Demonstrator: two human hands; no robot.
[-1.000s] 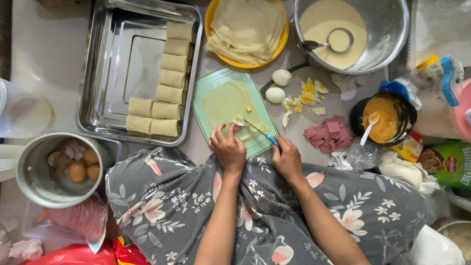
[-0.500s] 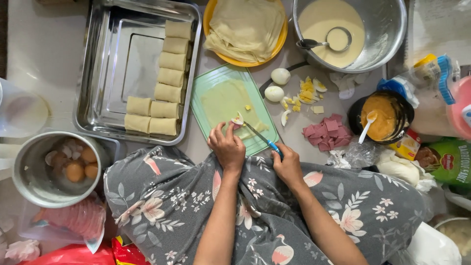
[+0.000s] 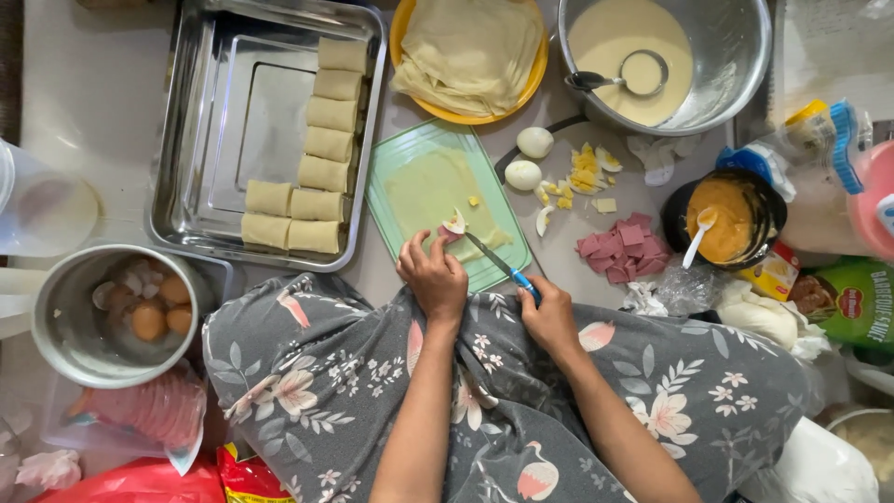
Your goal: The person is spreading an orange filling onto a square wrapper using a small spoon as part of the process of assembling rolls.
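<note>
Right hand [image 3: 549,312]: gripping knife [image 3: 498,264], blade tip toward the wrapper. Left hand [image 3: 434,275]: fingers pressing wrapper [image 3: 438,191] edge beside egg slice [image 3: 455,223]. Steel tray [image 3: 200,140]: nine rolls. Green board [image 3: 389,177]: under wrapper, between tray and chopped egg.

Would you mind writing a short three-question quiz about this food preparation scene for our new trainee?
1. True or false: the right hand holds a blue-handled knife.
2. How many rolled wrappers lie in the steel tray: A) four, B) eight, C) twelve?
3. What does the left hand steady on the green board?

Key
1. True; the blade points toward the left hand's fingertips.
2. B; five form a column and three more lie in the bottom rows.
3. A small piece of pink meat with an egg slice, lying on a thin wrapper sheet.
</note>
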